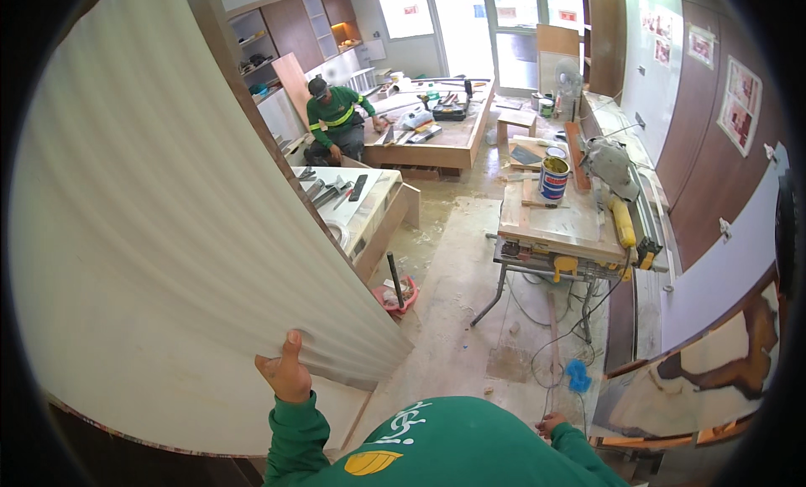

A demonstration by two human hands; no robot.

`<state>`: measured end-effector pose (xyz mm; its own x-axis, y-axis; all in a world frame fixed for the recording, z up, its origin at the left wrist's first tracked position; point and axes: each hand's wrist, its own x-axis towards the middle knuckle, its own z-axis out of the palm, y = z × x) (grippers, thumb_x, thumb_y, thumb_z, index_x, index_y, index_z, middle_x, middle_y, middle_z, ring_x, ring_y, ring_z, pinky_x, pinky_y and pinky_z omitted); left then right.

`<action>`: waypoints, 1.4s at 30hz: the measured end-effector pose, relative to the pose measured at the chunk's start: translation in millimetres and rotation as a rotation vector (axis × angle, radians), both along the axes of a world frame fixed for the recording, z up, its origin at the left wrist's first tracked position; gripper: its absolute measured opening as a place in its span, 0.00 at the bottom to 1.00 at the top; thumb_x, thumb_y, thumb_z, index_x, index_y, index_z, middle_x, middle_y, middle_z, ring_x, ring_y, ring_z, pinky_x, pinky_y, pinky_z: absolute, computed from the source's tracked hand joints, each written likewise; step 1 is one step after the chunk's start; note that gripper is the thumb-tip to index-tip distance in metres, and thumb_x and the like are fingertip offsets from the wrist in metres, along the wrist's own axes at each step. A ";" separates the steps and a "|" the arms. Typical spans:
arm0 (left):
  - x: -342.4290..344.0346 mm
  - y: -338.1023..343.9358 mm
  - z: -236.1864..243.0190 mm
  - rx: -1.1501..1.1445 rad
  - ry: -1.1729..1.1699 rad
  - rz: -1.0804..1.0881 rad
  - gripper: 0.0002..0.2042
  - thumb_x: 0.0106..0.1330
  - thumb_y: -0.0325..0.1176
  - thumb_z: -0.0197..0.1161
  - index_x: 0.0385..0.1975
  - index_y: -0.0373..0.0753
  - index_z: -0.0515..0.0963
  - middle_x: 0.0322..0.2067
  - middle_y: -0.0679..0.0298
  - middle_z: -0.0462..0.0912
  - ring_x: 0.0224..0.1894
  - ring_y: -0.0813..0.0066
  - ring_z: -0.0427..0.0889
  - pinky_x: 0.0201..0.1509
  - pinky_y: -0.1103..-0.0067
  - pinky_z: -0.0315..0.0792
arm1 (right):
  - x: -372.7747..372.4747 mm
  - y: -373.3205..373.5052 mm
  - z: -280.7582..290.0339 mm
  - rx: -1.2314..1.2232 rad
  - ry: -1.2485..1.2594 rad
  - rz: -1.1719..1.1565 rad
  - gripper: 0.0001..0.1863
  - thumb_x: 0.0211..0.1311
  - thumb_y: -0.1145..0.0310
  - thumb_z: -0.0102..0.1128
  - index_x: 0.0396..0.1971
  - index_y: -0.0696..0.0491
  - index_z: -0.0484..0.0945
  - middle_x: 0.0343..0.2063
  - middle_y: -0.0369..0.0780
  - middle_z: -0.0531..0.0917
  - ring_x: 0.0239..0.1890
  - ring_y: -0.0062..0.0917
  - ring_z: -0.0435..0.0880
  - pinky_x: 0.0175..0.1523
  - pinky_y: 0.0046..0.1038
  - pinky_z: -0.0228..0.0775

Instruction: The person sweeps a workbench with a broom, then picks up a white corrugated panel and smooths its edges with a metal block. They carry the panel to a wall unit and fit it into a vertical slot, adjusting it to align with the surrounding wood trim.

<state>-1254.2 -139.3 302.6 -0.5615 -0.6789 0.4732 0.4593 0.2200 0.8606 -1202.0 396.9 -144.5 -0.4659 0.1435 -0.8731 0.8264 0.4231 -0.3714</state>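
Pale panel at the left, hands set wide apart

A large, wavy pale panel is seen filling the left side, its brown side edge slanted towards the floor. The left hand is held open in front of the panel's lower part, thumb spread from the fingers; whether the surface is touched cannot be told. The right hand is lowered beside the body, its fingers partly hidden, so whether anything is gripped cannot be told.

On the desk, a paint can is placed inward from the left edge, and a thin stick is laid nearer the front edge. A yellow power tool is seen along the right edge, just below a grey bag. A blue bag is left on the floor, well apart from a pink dustpan. Farther back, a co-worker is seated near a corner of a low wooden platform.
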 end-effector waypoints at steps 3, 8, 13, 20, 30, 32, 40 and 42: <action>-13.7 8.5 7.7 -0.040 0.004 0.029 0.18 0.61 0.30 0.68 0.49 0.28 0.75 0.46 0.58 0.80 0.47 0.70 0.76 0.57 0.74 0.69 | 1.6 37.4 -25.0 0.028 -0.042 -0.051 0.27 0.55 0.67 0.75 0.52 0.61 0.75 0.27 0.46 0.85 0.26 0.31 0.85 0.28 0.33 0.76; -35.5 31.5 22.7 -0.007 0.065 0.051 0.20 0.61 0.29 0.67 0.51 0.29 0.75 0.49 0.58 0.78 0.50 0.68 0.76 0.60 0.74 0.67 | 4.5 45.3 -18.0 0.091 -0.081 -0.145 0.17 0.57 0.64 0.73 0.38 0.61 0.80 0.24 0.46 0.84 0.21 0.33 0.83 0.24 0.35 0.73; -76.4 46.2 26.0 -0.021 0.109 0.099 0.23 0.61 0.29 0.68 0.54 0.28 0.73 0.54 0.59 0.76 0.54 0.67 0.74 0.63 0.75 0.64 | -8.5 15.2 37.2 0.179 0.092 0.288 0.25 0.62 0.50 0.66 0.20 0.60 0.80 0.16 0.45 0.81 0.18 0.33 0.81 0.25 0.36 0.72; -145.7 25.1 8.8 -0.019 0.047 -0.060 0.21 0.61 0.30 0.68 0.53 0.29 0.75 0.51 0.59 0.78 0.53 0.70 0.74 0.61 0.75 0.65 | -67.0 -15.8 -2.2 -0.164 0.131 0.307 0.23 0.61 0.48 0.63 0.35 0.57 0.85 0.28 0.43 0.86 0.32 0.30 0.84 0.44 0.33 0.77; -307.5 -40.6 -33.8 -0.011 0.052 -0.257 0.24 0.63 0.28 0.63 0.59 0.29 0.70 0.56 0.57 0.75 0.57 0.66 0.73 0.65 0.72 0.62 | -273.0 -147.7 -31.0 -0.179 0.356 0.340 0.21 0.57 0.53 0.66 0.43 0.53 0.84 0.32 0.41 0.86 0.35 0.29 0.83 0.43 0.31 0.76; -335.3 -52.4 -41.2 -0.009 0.043 -0.279 0.25 0.63 0.28 0.64 0.60 0.29 0.69 0.57 0.56 0.74 0.58 0.65 0.72 0.66 0.71 0.62 | -332.6 -195.8 50.4 -0.067 0.243 0.320 0.21 0.57 0.52 0.66 0.40 0.54 0.84 0.31 0.41 0.85 0.33 0.30 0.83 0.42 0.31 0.76; -431.7 -85.3 -32.2 0.072 0.081 -0.383 0.29 0.62 0.27 0.65 0.63 0.32 0.65 0.59 0.56 0.72 0.61 0.63 0.70 0.69 0.68 0.61 | -503.3 -287.6 52.9 -0.237 0.192 0.002 0.18 0.61 0.52 0.64 0.38 0.53 0.82 0.26 0.38 0.82 0.26 0.24 0.80 0.29 0.31 0.75; -445.1 -91.8 -36.1 0.078 0.084 -0.317 0.30 0.61 0.27 0.64 0.64 0.33 0.64 0.60 0.56 0.71 0.61 0.63 0.70 0.69 0.67 0.61 | -547.1 -307.5 56.3 -0.246 0.208 -0.021 0.18 0.62 0.53 0.64 0.38 0.53 0.82 0.25 0.37 0.80 0.25 0.25 0.79 0.28 0.30 0.75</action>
